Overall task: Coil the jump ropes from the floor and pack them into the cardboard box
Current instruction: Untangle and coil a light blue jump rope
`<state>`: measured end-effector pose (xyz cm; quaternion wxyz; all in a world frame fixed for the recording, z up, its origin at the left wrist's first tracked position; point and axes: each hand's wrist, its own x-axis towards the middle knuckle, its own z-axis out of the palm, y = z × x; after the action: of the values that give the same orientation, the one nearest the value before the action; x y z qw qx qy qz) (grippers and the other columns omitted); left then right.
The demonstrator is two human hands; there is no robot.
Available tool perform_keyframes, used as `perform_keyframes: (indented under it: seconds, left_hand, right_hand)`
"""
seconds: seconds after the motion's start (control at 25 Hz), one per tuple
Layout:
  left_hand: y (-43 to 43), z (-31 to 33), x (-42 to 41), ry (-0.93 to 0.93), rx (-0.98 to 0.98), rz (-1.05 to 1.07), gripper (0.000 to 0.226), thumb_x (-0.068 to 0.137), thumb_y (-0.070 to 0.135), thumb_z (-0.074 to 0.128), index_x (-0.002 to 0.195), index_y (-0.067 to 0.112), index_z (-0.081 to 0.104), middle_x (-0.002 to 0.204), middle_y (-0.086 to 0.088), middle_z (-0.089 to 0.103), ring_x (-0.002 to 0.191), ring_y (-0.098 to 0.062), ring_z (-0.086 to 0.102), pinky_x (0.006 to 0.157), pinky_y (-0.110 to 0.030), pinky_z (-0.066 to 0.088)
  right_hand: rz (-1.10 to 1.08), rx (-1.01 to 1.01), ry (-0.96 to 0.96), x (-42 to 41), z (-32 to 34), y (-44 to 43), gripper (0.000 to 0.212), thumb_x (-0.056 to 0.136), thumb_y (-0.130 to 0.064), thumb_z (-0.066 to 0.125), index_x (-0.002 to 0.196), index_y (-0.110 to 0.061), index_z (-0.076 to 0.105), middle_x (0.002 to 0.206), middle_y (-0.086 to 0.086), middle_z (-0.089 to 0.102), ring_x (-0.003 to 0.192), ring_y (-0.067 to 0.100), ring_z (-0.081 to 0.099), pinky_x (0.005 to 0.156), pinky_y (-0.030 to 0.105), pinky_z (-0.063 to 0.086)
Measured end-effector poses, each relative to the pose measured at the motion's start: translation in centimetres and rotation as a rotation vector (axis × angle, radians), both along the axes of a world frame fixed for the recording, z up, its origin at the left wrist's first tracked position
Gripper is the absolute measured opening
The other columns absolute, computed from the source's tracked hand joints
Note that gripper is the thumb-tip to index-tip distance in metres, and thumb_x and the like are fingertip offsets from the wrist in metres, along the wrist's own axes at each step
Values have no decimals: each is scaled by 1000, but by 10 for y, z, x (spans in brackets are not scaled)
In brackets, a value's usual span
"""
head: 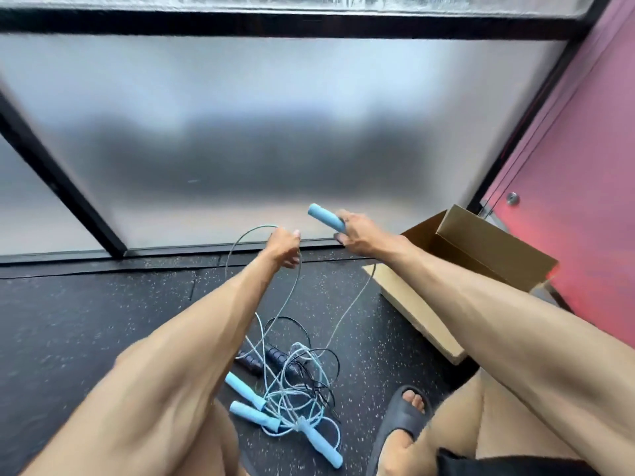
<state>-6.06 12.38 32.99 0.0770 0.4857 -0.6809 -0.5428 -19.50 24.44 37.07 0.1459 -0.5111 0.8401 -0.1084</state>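
Early days on this one, I'd say. The right hand (357, 235) has its fingers wrapped round one blue handle (324, 218), held up in the air. The left hand (283, 247) has its fingers curled round the pale cord (298, 286), which arcs over it in one loose loop. That's about all the coiling there is. From both hands the cord runs down into the tangled pile (295, 383) on the floor between the knees. In there I count three more blue handles and two black handles (276, 355), all knotted up with thin black and pale cords, so probably three ropes, none finished.

The cardboard box (481, 245) sits open to the right, one flap flat on the floor. The arm hides most of the inside, so I can't tell if anything's in it.

The floor (86, 321) is black speckled rubber, gym-mat stuff. Ahead is a frosted glass wall (240, 132) in black frames, with a pink wall (584, 183) on the right. One foot in a dark sandal (402, 420) is planted just beside the pile.
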Motion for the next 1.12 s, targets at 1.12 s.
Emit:
perform_keyframes:
  seconds: [1.12]
  left_hand:
    - [12, 68, 51, 321, -567, -364, 21, 89, 21, 71, 106, 13, 61, 86, -2, 72, 81, -16, 69, 76, -31, 52]
  right_hand:
    - [154, -705, -269, 42, 49, -5, 9, 93, -14, 63, 86, -11, 60, 63, -2, 62, 53, 8, 54, 55, 24, 44]
